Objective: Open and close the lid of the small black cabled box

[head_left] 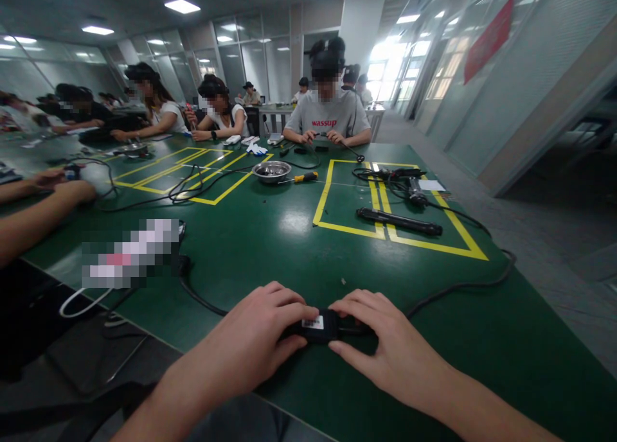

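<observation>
A small black box (328, 327) with a white label lies near the table's front edge, and a black cable leaves it on each side. My left hand (263, 329) grips its left end between fingers and thumb. From the right, my right hand (380, 333) pinches the other end where the cable comes out. One cable (197, 295) runs left to a plug beside a blurred white object (132, 256). The other cable (457, 289) curves away to the right and back toward the tools.
On the green table (241, 236) are a metal bowl (271, 171), a yellow-black screwdriver (305, 178), a black rod (399, 222) and a corded tool (415, 193). A person (328, 111) works opposite; another person's arms (43, 204) reach in at left.
</observation>
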### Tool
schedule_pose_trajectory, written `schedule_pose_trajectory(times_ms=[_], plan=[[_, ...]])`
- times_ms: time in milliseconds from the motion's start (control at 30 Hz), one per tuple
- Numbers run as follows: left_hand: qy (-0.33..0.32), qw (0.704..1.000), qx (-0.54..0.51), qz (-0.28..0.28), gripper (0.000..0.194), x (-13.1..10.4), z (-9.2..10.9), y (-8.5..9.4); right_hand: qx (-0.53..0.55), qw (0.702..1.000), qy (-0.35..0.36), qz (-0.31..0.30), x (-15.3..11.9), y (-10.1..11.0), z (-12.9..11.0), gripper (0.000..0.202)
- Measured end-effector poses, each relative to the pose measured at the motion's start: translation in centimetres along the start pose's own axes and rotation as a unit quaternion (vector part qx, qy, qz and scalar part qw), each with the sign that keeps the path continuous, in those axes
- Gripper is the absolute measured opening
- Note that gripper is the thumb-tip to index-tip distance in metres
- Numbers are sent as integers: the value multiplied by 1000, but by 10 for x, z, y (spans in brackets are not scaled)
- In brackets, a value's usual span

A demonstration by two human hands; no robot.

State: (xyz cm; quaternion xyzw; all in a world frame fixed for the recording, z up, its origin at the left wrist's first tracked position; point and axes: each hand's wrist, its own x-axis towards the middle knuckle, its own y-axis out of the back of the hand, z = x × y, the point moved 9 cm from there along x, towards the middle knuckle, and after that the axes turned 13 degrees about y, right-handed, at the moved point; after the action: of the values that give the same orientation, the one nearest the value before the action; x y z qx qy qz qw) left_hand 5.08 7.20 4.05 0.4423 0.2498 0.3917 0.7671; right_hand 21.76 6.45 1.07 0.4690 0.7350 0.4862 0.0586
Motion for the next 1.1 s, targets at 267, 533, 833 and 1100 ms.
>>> schedule_pose_trajectory(times_ms=[267,533,833,1100], plan=[[98,988,-7,117,26,28,-32,23,-10,999,-4,44,-4,8,-1,34],[53,989,2,138,14,14,-27,17,-11,996,70,45,1,7,-7,18],[14,995,11,95,11,-20,-22,0,0,997,72,42,-2,9,-10,20],[-9,992,6,127,12,-15,-20,10,-60,986,127,91,-5,19,-22,17]])
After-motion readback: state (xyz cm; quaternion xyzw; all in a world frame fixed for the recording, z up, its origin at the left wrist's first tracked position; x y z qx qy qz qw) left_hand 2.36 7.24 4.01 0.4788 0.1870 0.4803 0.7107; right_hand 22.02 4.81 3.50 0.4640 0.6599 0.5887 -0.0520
